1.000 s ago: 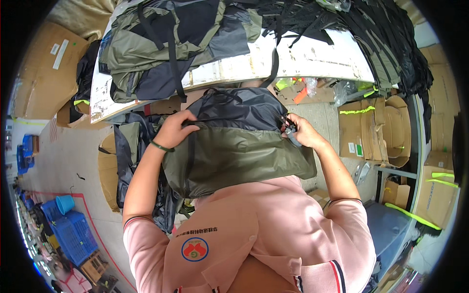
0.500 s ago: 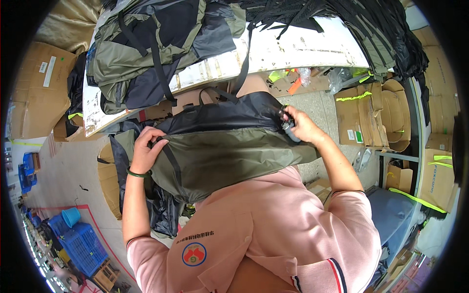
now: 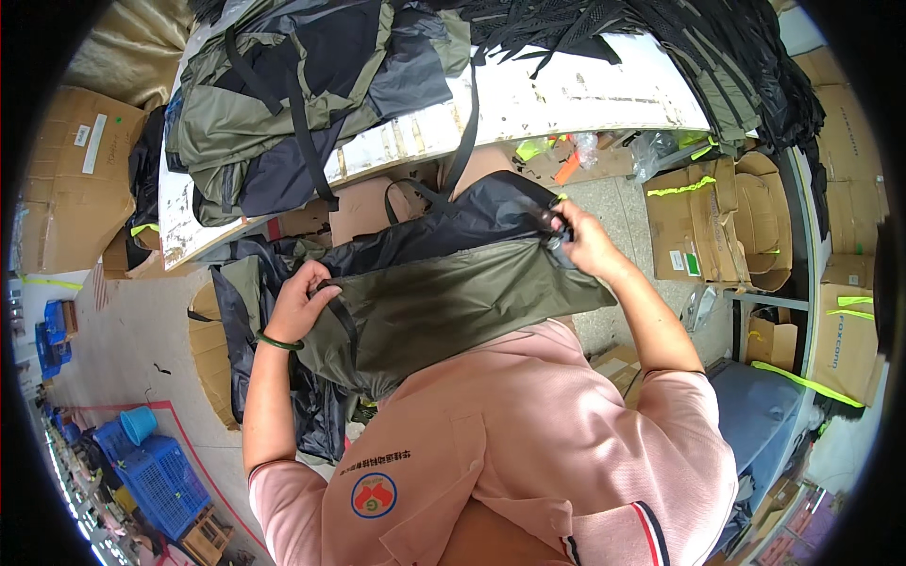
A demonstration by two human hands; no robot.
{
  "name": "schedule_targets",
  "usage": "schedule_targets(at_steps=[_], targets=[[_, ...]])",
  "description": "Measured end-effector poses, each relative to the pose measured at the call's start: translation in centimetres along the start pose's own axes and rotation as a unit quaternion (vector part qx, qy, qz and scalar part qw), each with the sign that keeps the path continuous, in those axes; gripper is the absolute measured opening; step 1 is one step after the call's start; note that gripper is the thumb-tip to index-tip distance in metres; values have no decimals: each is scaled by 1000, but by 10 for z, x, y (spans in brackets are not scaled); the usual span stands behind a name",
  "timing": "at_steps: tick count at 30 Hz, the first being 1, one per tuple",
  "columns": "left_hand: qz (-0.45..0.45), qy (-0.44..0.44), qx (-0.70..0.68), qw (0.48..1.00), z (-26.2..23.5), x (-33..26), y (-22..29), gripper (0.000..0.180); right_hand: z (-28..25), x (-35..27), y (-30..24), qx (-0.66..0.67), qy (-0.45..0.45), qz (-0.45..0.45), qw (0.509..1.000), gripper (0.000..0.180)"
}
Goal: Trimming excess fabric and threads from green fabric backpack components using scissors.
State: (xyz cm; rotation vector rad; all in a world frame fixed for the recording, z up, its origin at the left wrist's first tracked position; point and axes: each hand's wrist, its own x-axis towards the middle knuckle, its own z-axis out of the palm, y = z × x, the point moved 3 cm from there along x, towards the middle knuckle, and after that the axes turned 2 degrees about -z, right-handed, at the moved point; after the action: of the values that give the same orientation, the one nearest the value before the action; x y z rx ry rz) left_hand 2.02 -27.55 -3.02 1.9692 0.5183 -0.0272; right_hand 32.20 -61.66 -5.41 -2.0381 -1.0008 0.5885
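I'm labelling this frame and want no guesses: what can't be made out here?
- Head view: what the right hand pinches at the bag corner; small, dark, covered by fingers.
- Left hand fingertips, tucked into the bag's fold.
- The bag's lower part, hidden behind the person's pink shirt.
- Pile of bags on the table: their number, as they overlap and the top edge cuts them.

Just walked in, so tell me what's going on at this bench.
A person in a pink shirt holds an olive and black bag in front of the chest. The left hand grips its left edge by a black strap; the right hand pinches a small dark fitting at its upper right corner. More bags lie piled on the white worktable ahead, with cardboard boxes alongside.
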Motion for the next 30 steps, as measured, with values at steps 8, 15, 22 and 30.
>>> schedule_targets(at_steps=[8, 15, 22, 30], targets=[[3, -22, 13, 1000, 3, 13, -8, 23, -34, 6, -39, -29, 5, -1, 1000, 45], [-35, -96, -199, 975, 4, 13, -19, 26, -20, 10, -11, 12, -12, -9, 1000, 27], [81, 10, 86, 993, 4, 23, 26, 27, -19, 11, 9, 19, -97, 75, 992, 26], [314, -41, 77, 945, 146, 98, 112, 31, -19, 8, -14, 71, -116, 101, 985, 28]])
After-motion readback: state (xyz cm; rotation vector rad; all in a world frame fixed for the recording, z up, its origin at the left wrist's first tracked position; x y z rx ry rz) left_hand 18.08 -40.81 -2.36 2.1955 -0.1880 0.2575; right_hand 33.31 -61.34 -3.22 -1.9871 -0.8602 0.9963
